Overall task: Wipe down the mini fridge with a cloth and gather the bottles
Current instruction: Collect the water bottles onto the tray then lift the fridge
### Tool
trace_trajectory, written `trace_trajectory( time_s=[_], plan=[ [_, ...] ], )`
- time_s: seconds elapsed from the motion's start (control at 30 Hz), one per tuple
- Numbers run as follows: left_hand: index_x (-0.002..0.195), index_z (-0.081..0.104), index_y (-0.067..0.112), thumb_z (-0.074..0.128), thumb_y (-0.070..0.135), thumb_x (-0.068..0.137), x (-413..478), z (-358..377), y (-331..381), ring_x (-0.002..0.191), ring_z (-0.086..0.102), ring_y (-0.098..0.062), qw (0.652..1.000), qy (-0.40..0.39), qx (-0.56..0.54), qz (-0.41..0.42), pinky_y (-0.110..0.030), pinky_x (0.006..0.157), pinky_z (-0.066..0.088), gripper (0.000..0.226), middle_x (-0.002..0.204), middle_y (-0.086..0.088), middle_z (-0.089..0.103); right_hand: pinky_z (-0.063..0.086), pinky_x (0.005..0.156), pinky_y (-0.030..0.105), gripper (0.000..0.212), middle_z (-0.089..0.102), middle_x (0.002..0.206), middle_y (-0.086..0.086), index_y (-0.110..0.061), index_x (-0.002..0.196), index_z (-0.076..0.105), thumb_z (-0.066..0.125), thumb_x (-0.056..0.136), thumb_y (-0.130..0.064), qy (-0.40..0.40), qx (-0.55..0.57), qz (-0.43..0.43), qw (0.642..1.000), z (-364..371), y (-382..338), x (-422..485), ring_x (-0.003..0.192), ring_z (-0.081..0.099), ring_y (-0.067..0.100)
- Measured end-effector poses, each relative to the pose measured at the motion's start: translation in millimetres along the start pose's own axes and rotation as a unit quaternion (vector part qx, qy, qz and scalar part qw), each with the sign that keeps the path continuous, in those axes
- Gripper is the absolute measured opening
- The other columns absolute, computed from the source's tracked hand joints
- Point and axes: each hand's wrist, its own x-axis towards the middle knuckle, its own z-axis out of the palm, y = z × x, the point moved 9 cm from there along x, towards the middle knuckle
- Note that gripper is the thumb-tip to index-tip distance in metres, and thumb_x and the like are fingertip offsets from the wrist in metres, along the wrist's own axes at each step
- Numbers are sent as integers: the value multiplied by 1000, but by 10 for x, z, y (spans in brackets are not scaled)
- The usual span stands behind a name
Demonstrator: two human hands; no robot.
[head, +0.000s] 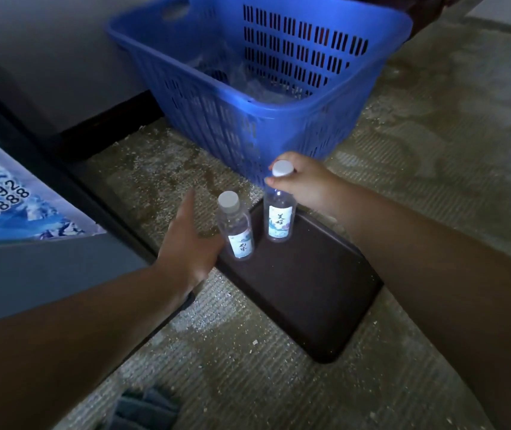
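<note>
While both bottles stand upright on the dark tray point(310, 283), head view: right hand point(305, 181) pinched round neck of far bottle point(279, 209), fingers closed just under white cap. Left hand point(190, 243) spread flat, holding nothing, palm just beside near bottle point(237, 228). Blue basket point(279, 113) directly behind tray, plastic inside. Cloth point(145, 408) on floor, fridge point(30, 243) at left. Best to lift straight up, wrap left fingers round body, clear basket rim before letting go.
</note>
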Motion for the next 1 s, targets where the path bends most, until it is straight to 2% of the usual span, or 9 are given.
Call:
trace_trajectory(
  time_s=[0.13, 0.33, 0.57, 0.7, 0.77, 0.8, 0.87, 0.93, 1.0],
  plan=[
    [141, 7, 51, 69, 35, 73, 30, 12, 73, 139, 28, -17, 998, 1, 10, 55, -45, 110, 32, 94, 155, 7, 23, 40, 66, 24, 22, 56, 92, -1, -23, 103, 55, 66, 85, -17, -48, -40, 11, 998, 284, 66, 129, 80, 53, 15],
    [144, 11, 45, 67, 29, 79, 55, 84, 9, 138, 29, -14, 998, -10, 34, 60, -34, 106, 32, 87, 154, 9, 24, 41, 57, 20, 22, 55, 91, 0, -23, 99, 57, 60, 82, -9, -96, -65, 32, 993, 373, -8, 210, 78, 55, 15],
    [145, 6, 41, 68, 25, 77, 103, 31, -36, 117, 50, -11, 1000, 8, -7, 13, -46, 98, 45, 94, 153, 6, 27, 44, 54, 19, 46, 54, 87, -7, -33, 108, 62, 64, 72, -7, -89, -53, 33, 994, 296, -40, 164, 69, 57, 9],
    [147, 7, 36, 67, 24, 78, 148, -45, -67, 127, 44, -21, 999, 35, -13, -10, -47, 97, 46, 92, 151, 2, 31, 47, 55, 18, 49, 57, 97, -6, -35, 111, 62, 67, 71, -8, -86, -37, 20, 995, 316, -28, 141, 72, 59, 5],
    [147, 9, 36, 66, 24, 77, 133, -69, -60, 107, 56, -7, 998, 54, -15, -7, -34, 82, 54, 91, 140, 7, 40, 45, 53, 17, 47, 57, 100, -5, -34, 110, 61, 67, 71, -9, -89, -39, 16, 995, 338, -26, 131, 73, 59, 4],
    [147, 10, 37, 65, 23, 78, 116, -80, -62, 83, 58, 7, 998, 65, -13, -6, -22, 63, 55, 89, 126, 11, 45, 44, 52, 17, 46, 57, 101, -5, -34, 110, 61, 67, 70, -9, -90, -41, 17, 995, 338, -27, 126, 73, 58, 5],
    [146, 11, 37, 61, 17, 81, 69, -109, -119, 47, 53, 13, 997, 78, 5, -13, -11, 34, 43, 85, 105, 15, 45, 42, 53, 17, 42, 54, 102, -4, -31, 105, 60, 67, 70, -8, -61, -19, 17, 998, 258, -80, 104, 75, 54, 5],
    [147, 10, 35, 61, 17, 83, 8, -110, -210, 55, 57, 11, 997, 67, 25, -17, -16, 41, 47, 83, 118, 9, 46, 41, 55, 20, 34, 54, 95, -8, -27, 97, 57, 62, 70, -7, 32, 64, 5, 997, 36, -204, 41, 71, 51, -2],
    [145, 20, 29, 62, 21, 84, -104, -95, -328, 75, 59, -5, 997, 37, 59, -30, -23, 56, 48, 74, 132, -1, 49, 42, 63, 18, 23, 52, 84, -18, -27, 88, 55, 58, 70, -12, 164, 127, -54, 977, -233, -439, -182, 68, 52, -11]
  ],
)
